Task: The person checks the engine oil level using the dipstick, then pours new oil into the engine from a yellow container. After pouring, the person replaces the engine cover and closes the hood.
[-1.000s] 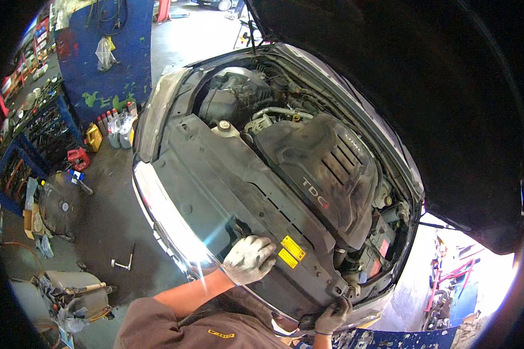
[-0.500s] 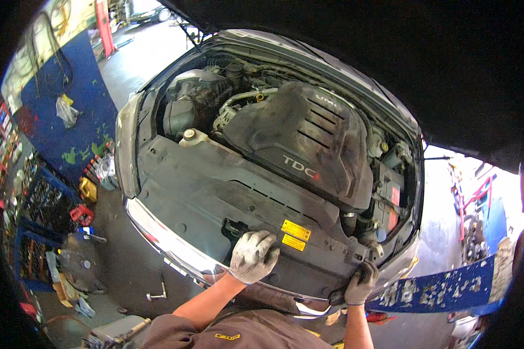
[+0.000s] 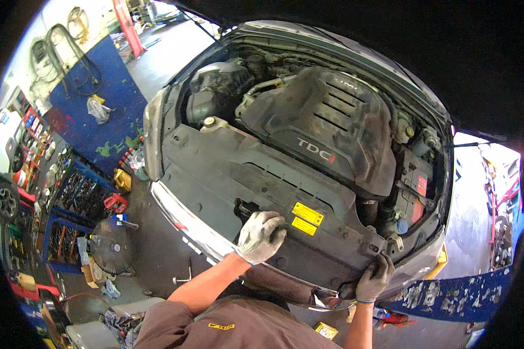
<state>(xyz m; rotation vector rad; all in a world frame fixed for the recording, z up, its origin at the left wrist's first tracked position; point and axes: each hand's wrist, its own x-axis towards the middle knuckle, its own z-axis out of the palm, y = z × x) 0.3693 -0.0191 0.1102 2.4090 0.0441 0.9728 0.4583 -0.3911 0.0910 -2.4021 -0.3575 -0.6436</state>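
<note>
I lean over the open engine bay of a car. My left hand (image 3: 261, 235), in a grey work glove, rests flat on the black plastic front panel (image 3: 233, 180) beside two yellow stickers (image 3: 306, 218) and close to the hood latch (image 3: 245, 207). My right hand (image 3: 374, 278), in a dark dirty glove, grips the near right corner of that same panel at the car's front edge. Behind the panel sits the large dark engine cover (image 3: 326, 128). The raised hood (image 3: 390, 35) fills the top of the view.
A blue workshop wall (image 3: 108, 110) with hanging hoses stands at the left. Blue racks of parts (image 3: 70, 215) line the floor below it, with a red tool and a yellow container nearby. A wrench (image 3: 187, 273) lies on the concrete. A car wheel (image 3: 4, 200) shows at far left.
The view has swung right and closer over the engine bay. My left hand stays on the front panel by the stickers, and my right hand keeps its hold on the panel's corner.
</note>
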